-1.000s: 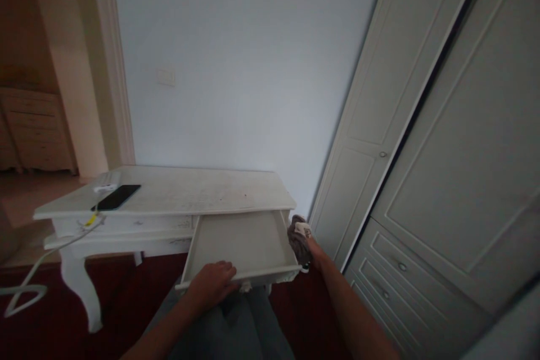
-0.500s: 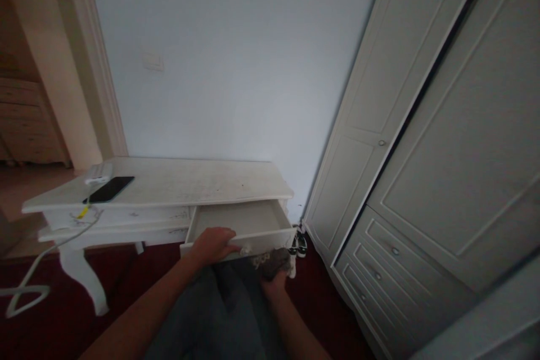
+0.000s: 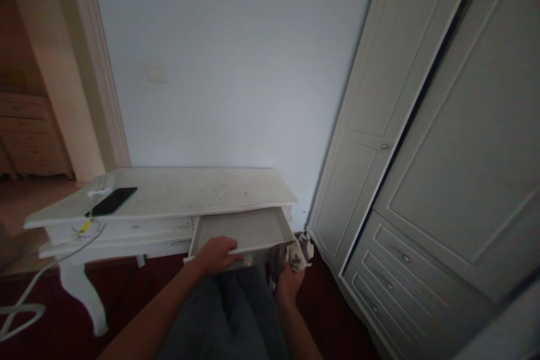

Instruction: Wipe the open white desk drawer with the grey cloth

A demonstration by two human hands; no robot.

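Note:
A white table (image 3: 181,194) stands against the wall with its right drawer (image 3: 248,230) partly pulled out; the part of its inside that I can see is bare. My left hand (image 3: 217,255) grips the drawer's front edge, fingers curled over it. My right hand (image 3: 290,282) is just below the drawer's right corner, closed on a crumpled grey and white cloth (image 3: 297,253). My grey trousers (image 3: 232,320) fill the space under both arms.
A black phone (image 3: 112,201) and a white charger lie at the table's left end, with a white cable (image 3: 37,270) hanging to the dark red floor. A tall white wardrobe (image 3: 430,152) with lower drawers stands close on the right. A doorway opens at left.
The drawer has slid further in since a second ago. My right hand with the cloth dropped from the drawer's right side to below its front corner.

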